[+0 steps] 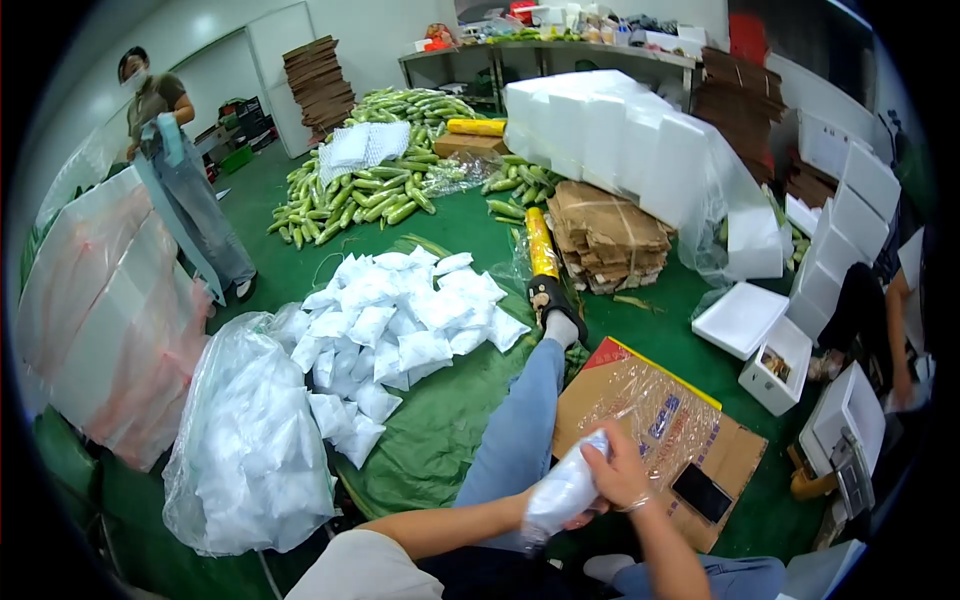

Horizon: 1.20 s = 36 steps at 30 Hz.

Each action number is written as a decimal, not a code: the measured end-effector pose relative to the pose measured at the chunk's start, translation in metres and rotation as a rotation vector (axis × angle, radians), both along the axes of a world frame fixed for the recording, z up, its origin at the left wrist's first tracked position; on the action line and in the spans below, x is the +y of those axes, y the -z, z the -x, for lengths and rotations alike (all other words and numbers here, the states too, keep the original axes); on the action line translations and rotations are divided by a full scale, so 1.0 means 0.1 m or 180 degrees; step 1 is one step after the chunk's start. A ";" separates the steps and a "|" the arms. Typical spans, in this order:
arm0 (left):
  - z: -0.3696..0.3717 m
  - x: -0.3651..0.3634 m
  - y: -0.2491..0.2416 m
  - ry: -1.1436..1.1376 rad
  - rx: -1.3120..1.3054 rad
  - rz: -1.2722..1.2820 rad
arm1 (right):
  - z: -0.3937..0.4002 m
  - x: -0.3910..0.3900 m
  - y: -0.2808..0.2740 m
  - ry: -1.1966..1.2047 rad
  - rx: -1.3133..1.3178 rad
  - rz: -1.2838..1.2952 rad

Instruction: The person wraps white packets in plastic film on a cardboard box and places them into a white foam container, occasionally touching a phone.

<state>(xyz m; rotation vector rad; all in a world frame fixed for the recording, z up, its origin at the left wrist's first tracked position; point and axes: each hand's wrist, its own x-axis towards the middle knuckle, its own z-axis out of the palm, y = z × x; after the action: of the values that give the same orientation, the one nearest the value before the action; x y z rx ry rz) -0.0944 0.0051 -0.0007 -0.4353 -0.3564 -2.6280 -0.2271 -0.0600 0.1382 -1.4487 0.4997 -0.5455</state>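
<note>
A white packet in shiny clear plastic [565,490] is held in front of me above my lap. What is inside it I cannot make out. My right hand [622,468] is closed round its upper end, the thumb pressed on its side. From below, my left hand [580,518] grips the packet, mostly hidden behind it. A flattened cardboard box [575,405] with clear film [650,405] on it lies just beyond my hands. On the cardboard, right of my right hand, rests a black phone [702,492].
White pillow-shaped pouches [370,325] are heaped ahead-left, beside a clear bag [250,440] full of them. Green corn cobs [370,195] are piled farther off. White foam boxes [600,125] and stacked brown sacks [607,235] stand ahead. One person [165,110] stands left; another's arm [897,340] shows right.
</note>
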 end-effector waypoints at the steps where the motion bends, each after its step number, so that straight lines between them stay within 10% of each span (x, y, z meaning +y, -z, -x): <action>1: 0.03 0.09 -0.27 -0.1067 -0.1329 -0.0397 | -0.04 0.04 0.10 0.0890 0.0365 0.0545; 2: 0.04 0.17 -0.42 -0.2141 -0.2632 -0.0821 | -0.08 0.06 0.25 0.1786 0.0724 0.1091; 4: -0.06 0.17 -0.53 -0.1841 -0.1766 -0.1058 | -0.06 -0.15 0.69 0.2699 -0.0153 0.1008; 7: 0.17 0.29 -0.90 -0.5129 -0.4718 0.1508 | 0.03 -0.18 0.86 0.3535 0.0628 0.0194; 10: 0.15 0.18 -0.45 -0.4767 -0.5398 0.0106 | -0.16 0.41 0.41 0.3385 0.1747 0.2585; 14: -0.02 0.14 -0.40 -0.2574 -0.3235 -0.1269 | 0.04 1.00 -0.36 0.1529 0.2465 0.3831; 19: 0.25 0.32 -0.62 -0.1574 -0.3142 0.0483 | 0.22 1.12 -0.37 0.1264 0.1599 0.4783; 21: 0.33 0.38 -0.12 -0.0447 -0.2850 0.1242 | 0.34 1.20 -0.35 0.1190 0.1735 0.4253; 23: 0.41 0.44 -0.84 0.0255 -0.3273 0.1409 | 0.45 1.24 -0.32 0.1927 0.1600 0.3640; 27: 0.70 0.62 -1.16 -0.0789 -0.2852 0.1114 | 0.88 1.20 -0.37 0.3123 0.1290 0.1945; 28: 0.76 0.60 -1.41 -0.0683 -0.3218 0.2068 | 0.97 1.22 -0.45 0.3230 0.1094 0.1350; 29: 0.82 0.58 -1.52 -0.0553 -0.3531 0.3032 | 1.09 1.25 -0.48 0.3226 0.1153 0.1420; 30: 1.12 0.64 -1.21 -0.2137 -0.3472 0.4404 | 1.24 1.31 -0.51 0.3215 0.1254 0.1481; 36: 2.34 1.28 -1.61 -0.2392 -0.2509 0.5097 | 3.21 2.13 -0.67 0.3870 0.2163 0.1506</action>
<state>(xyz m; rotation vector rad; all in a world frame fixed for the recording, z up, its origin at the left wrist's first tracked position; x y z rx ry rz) -0.3283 0.1328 0.1601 0.3163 -2.2730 -1.1599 -0.5480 0.1528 0.2049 -1.6516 1.9503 -1.1659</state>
